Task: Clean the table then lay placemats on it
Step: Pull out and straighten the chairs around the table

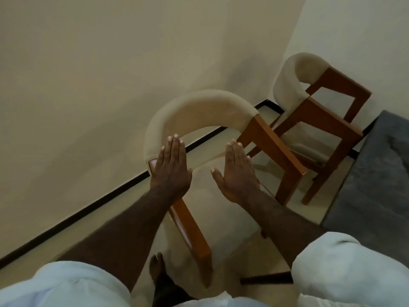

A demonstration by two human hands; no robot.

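My left hand (171,165) and my right hand (236,171) are stretched out flat in front of me, palms down, fingers together, holding nothing. Both hover over a wooden chair (199,107) with a curved cream padded back; the left hand lies over the left end of that backrest. Whether it touches the chair I cannot tell. No table top or placemat can be identified with certainty.
A second matching chair (321,89) stands in the corner at the right. A dark grey surface (376,173) fills the right edge. Cream walls meet the pale floor at a black skirting (88,209). My bare foot (157,267) is on the floor below.
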